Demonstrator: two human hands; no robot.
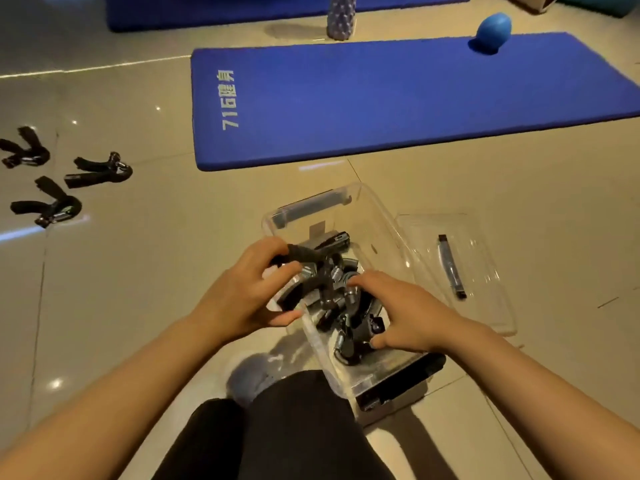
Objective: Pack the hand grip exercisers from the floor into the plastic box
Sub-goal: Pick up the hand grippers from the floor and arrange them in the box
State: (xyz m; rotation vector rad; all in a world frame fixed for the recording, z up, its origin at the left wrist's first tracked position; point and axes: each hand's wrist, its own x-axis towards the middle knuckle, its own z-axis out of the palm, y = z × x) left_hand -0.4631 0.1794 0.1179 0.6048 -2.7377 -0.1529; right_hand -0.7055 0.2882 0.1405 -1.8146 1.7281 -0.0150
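Observation:
A clear plastic box (372,220) stands on the tiled floor in front of my knees, holding several black hand grip exercisers with metal springs. My left hand (242,292) grips one black exerciser (311,261) by its handle over the box's left side. My right hand (408,313) rests on the exercisers inside the box (360,327), fingers curled around one. Three more black exercisers lie on the floor at the far left: one (100,169), another (48,202) and a third (24,148).
The box's clear lid (485,271) lies to its right with a dark latch strip on it. A blue exercise mat (381,98) stretches beyond the box, with a blue egg-shaped ball (493,31) on it. A knobbly foam roller (341,15) stands farther back.

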